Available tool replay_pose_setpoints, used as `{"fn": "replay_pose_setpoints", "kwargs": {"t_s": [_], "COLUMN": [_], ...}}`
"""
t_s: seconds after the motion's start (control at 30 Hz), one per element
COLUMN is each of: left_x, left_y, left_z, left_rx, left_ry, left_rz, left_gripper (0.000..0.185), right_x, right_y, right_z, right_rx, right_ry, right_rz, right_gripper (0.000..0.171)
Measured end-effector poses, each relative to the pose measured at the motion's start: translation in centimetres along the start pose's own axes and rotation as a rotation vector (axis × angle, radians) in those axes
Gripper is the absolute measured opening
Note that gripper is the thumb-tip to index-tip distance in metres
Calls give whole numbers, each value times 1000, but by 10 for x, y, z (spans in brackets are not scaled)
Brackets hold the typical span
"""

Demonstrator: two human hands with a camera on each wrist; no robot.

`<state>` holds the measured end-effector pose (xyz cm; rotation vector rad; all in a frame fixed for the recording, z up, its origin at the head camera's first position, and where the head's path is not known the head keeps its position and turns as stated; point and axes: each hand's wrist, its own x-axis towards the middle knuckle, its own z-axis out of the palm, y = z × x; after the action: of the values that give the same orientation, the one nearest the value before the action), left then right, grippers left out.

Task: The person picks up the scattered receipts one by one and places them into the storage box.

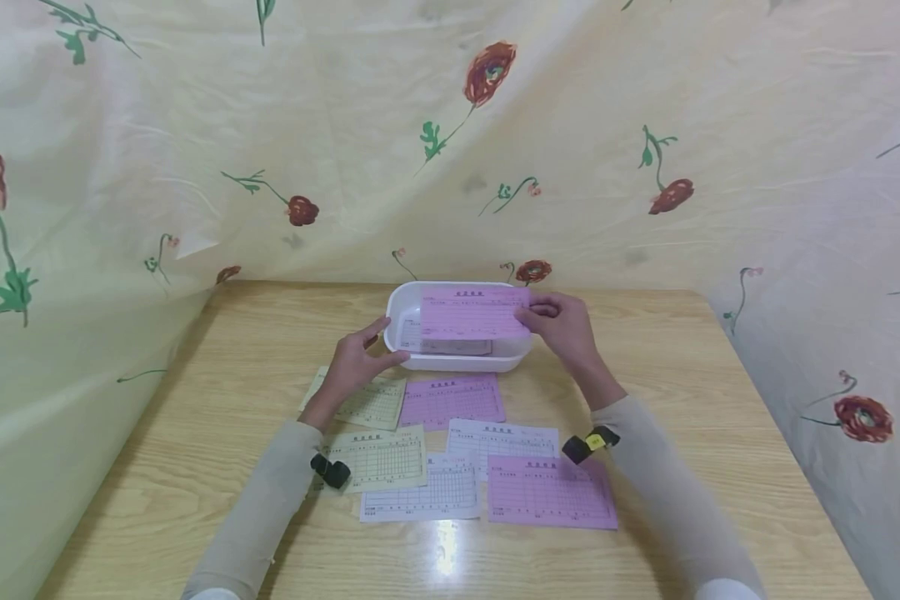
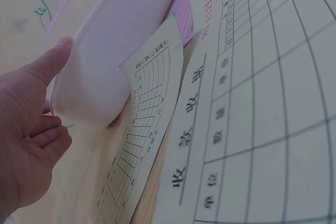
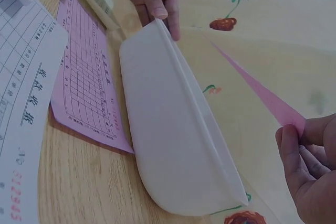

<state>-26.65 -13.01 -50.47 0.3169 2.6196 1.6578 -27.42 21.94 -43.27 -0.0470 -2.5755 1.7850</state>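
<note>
My right hand (image 1: 566,329) pinches a pink receipt slip (image 1: 472,313) by its right end, between thumb and fingers, above a white plastic basin (image 1: 465,363). In the right wrist view the slip shows nearly edge-on, over the basin's rim. At the basin's left end, my left hand (image 1: 356,358) holds the rim, thumb near the front corner and fingers at the side. Inside the basin lies a whitish slip (image 1: 410,333), partly hidden by the pink one.
In front of the basin several receipt slips overlap on the wooden table (image 1: 682,500): pink (image 1: 551,496), white (image 1: 420,500) and pale yellow (image 1: 386,458). Another pink slip (image 3: 84,77) lies close along the basin's front. A flowered cloth (image 1: 345,125) hangs behind and at both sides.
</note>
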Motion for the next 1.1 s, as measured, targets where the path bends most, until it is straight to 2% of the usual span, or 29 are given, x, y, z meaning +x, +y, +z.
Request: {"fn": "replay_pose_setpoints", "kwargs": {"t_s": [0.33, 0.8, 1.1], "left_x": [0, -2, -1], "left_y": [-2, -2, -2], "left_z": [0, 0, -1], "left_rx": [-5, 8, 8], "left_ry": [-9, -5, -1], "left_rz": [5, 19, 16], "left_gripper": [90, 91, 90], "right_x": [9, 20, 25], "right_y": [1, -1, 0], "right_z": [29, 53, 60], "right_rx": [-103, -42, -124], "right_ry": [-9, -57, -82], "right_rz": [6, 4, 3], "right_gripper": [33, 30, 27]}}
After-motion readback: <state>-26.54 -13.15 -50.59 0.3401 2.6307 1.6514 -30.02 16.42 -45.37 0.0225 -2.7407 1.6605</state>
